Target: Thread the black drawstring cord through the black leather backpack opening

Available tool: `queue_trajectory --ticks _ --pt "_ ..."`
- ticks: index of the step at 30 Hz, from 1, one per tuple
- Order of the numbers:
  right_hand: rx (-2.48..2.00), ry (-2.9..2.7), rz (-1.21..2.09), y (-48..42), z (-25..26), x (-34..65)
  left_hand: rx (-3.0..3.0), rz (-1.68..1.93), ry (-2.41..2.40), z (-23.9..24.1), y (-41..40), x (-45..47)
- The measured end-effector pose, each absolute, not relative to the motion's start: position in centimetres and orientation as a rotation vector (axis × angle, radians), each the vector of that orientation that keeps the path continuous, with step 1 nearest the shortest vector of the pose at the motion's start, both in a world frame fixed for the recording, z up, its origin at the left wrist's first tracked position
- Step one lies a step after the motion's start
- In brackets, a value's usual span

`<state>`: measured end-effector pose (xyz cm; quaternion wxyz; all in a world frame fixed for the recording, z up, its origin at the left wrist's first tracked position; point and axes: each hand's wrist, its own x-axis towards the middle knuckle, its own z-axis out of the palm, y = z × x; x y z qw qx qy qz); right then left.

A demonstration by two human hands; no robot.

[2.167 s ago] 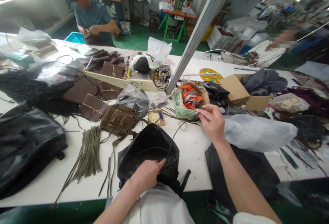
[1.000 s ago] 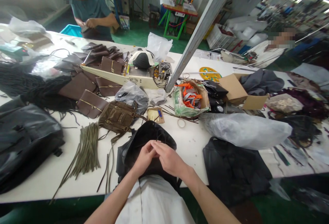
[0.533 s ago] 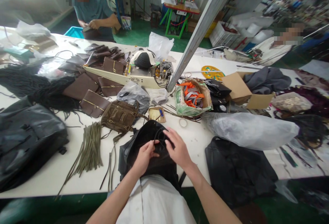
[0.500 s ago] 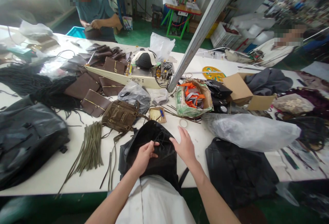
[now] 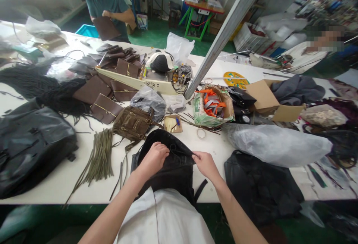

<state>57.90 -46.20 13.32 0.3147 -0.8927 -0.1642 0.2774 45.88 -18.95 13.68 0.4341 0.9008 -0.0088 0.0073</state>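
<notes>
My left hand: fingers gripping black bag
My right hand: fingers pinching its rim
Beside: olive satchel
Sack: orange straps

The bag lies at the near edge of the worktop, with the left hand and right hand on it. From the bag, the cords lie at 9 o'clock, with the big pack beyond them. The pouch is at 11, the tray at 12, the ring at 1. The cloth lies at 3, with the sack just behind it.
</notes>
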Motion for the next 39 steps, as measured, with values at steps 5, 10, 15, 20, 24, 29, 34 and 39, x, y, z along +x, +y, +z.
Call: queue_trajectory --ticks 5,10,15,20,24,29,34,39 --pt "-2.469 -0.393 0.663 -46.2 14.0 56.8 2.197 -0.187 -0.14 14.3 -18.9 47.5" --pt "-2.271 -0.198 0.664 -47.3 12.4 56.1 2.28 -0.281 -0.178 13.0 -22.6 48.5" --pt "-2.086 -0.038 0.699 -48.0 11.7 55.4 2.341 -0.206 -0.205 13.1 -25.4 49.7" --pt "-2.053 -0.039 0.719 -47.7 13.0 55.4 2.404 -0.245 -0.216 13.5 -25.7 50.6" --pt "-2.05 -0.05 0.731 -47.5 13.6 55.6 2.314 -0.264 -0.294 12.6 -25.2 49.9" --pt "-2.079 -0.021 0.753 -47.2 13.8 55.8 2.183 -0.208 -0.178 11.7 -24.7 48.5" --pt "-2.112 -0.048 0.741 -47.2 13.5 56.0 2.197 -0.192 -0.16 11.8 -24.5 48.6" --pt "-2.126 -0.07 0.738 -47.4 13.4 55.9 2.232 -0.138 -0.077 11.6 -25.3 49.0"
